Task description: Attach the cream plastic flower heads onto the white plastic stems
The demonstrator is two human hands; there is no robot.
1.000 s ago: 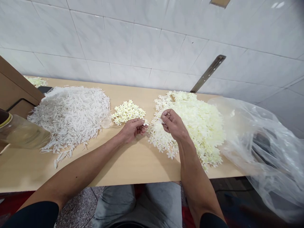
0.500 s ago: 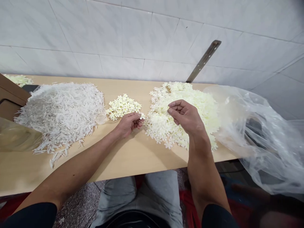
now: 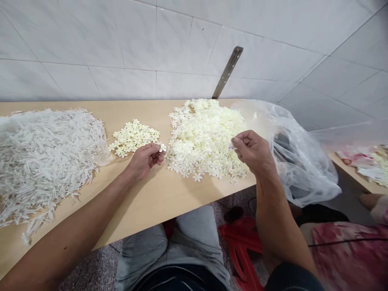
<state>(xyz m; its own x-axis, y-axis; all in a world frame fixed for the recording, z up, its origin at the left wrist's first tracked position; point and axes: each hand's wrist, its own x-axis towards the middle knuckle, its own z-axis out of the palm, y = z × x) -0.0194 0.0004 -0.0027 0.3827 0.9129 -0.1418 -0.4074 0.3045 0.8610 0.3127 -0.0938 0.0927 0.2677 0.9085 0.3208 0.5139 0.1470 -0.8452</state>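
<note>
My left hand rests on the wooden table with its fingers curled round a small cream flower, just below a small heap of cream flowers. My right hand hovers over the right edge of a large heap of cream flowers, fingers curled in a pinch; what it pinches, if anything, is too small to make out. A big pile of thin white stems lies to the left.
A clear plastic bag sags off the table's right end. A metal bracket leans on the tiled wall. A red stool stands below. Another table with colourful items and a person's limb are at far right.
The view has swung right, bringing the other table into sight. My right hand has moved right, from the middle of the large flower heap to its right edge. My left hand has stayed put.
</note>
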